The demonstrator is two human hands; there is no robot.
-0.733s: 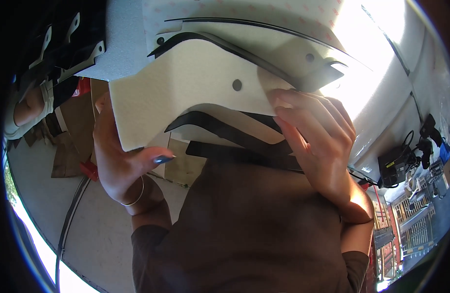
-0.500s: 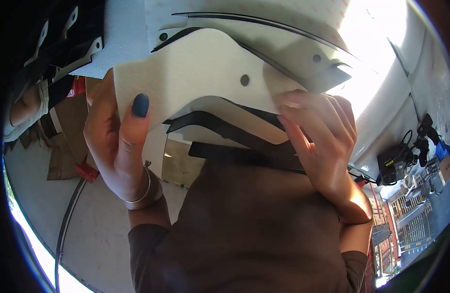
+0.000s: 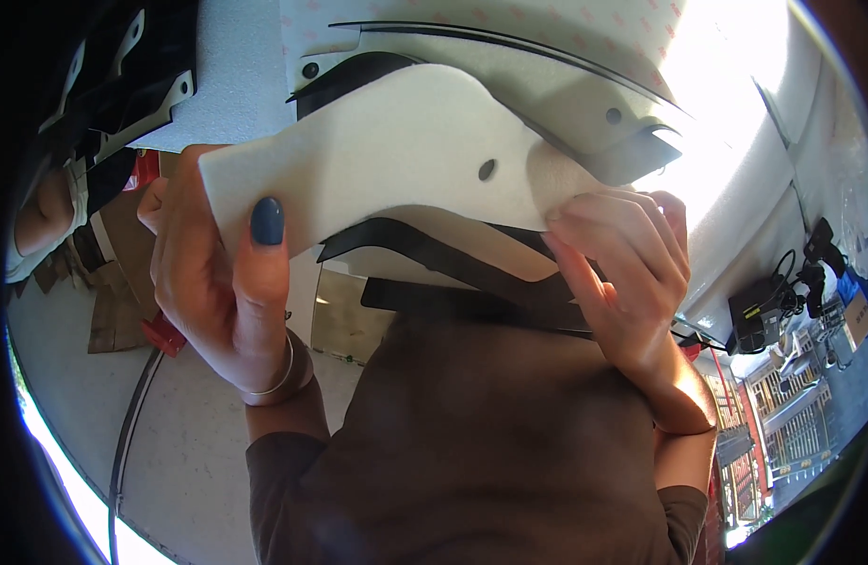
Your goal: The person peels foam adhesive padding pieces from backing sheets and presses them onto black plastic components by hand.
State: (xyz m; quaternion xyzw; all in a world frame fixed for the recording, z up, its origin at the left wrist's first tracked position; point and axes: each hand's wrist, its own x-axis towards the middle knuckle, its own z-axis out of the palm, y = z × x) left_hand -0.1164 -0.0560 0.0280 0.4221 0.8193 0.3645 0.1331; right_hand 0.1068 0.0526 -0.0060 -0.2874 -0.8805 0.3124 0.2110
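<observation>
Two hands up close to the camera, both gripping one white foam piece across the upper middle of the frame. Left hand at left centre, wrapped round the foam's left end, thumb with dark blue nail pressed flat on the front face, fingers behind. Thin bangle on the left wrist. Right hand at right centre, fingertips pinching the foam's right end near its lower edge. Small dark hole in the foam, right of middle.

Behind the foam, toward the top of the frame: second pale shaped panel with black edging and two small holes, lying on a white sheet. Below the foam: curved black strips and a straight black band, partly hidden by the right hand. Brown sleeves and top filling the lower middle.

Upper left: dark rack with pale cut parts, blurred. Left edge: cardboard on a pale floor, a red object beside it, kind not clear. Far right: dark box with cables on a bench, strong glare above.
</observation>
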